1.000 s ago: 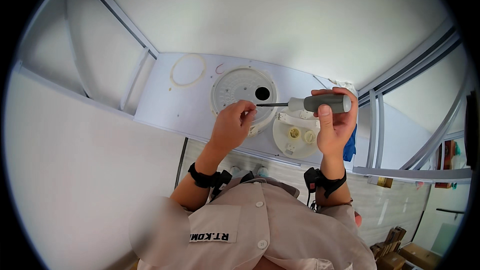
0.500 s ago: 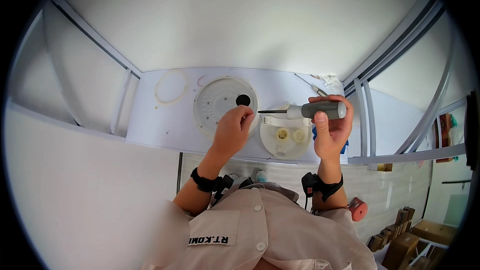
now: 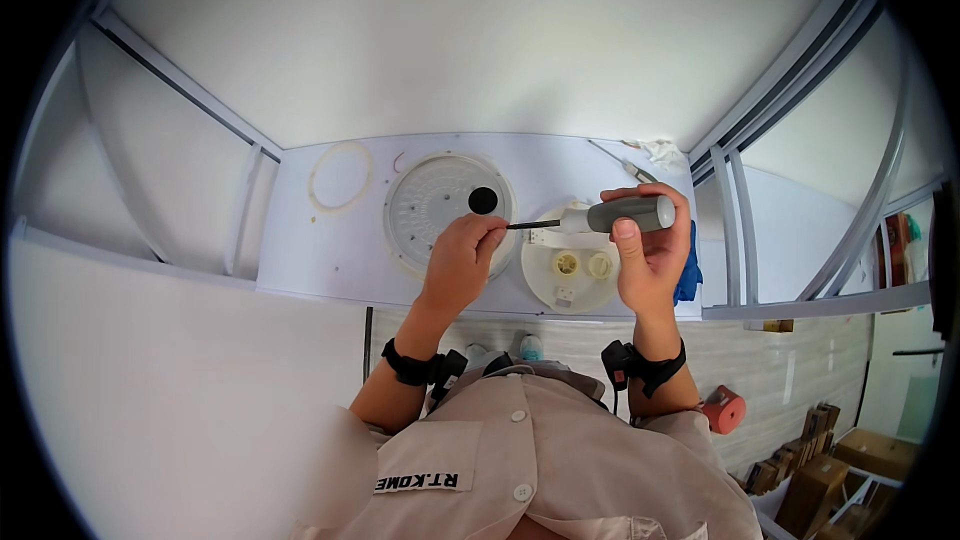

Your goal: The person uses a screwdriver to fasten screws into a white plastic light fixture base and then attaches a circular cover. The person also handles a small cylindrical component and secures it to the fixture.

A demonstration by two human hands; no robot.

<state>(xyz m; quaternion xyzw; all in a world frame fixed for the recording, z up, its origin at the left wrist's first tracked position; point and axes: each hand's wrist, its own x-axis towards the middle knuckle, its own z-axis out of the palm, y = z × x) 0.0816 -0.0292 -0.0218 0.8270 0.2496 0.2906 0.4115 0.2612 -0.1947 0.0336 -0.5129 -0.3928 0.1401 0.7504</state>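
Note:
My right hand (image 3: 652, 268) grips a screwdriver (image 3: 628, 214) by its thick grey handle, holding it level with the dark shaft pointing left. At the shaft's tip, the fingers of my left hand (image 3: 460, 258) are pinched together. Whatever they hold is too small or hidden to make out. Behind my left hand lies a large round white plate (image 3: 425, 195) with a black disc (image 3: 483, 201) on it. Below the screwdriver sits a smaller cream round base (image 3: 560, 288), carrying two yellowish round fittings (image 3: 566, 263) and a small white block.
A thin cream ring (image 3: 313, 180) lies at the table's left. Another screwdriver (image 3: 637, 171) and crumpled white material (image 3: 662, 152) are at the back right. Something blue (image 3: 689, 275) sits by the right edge. Metal frame posts (image 3: 738, 230) stand on the right; a wall closes the back.
The screwdriver has shifted slightly left, in my right hand. Its tip now meets the pinched fingers of my left hand, where a small gap showed before.

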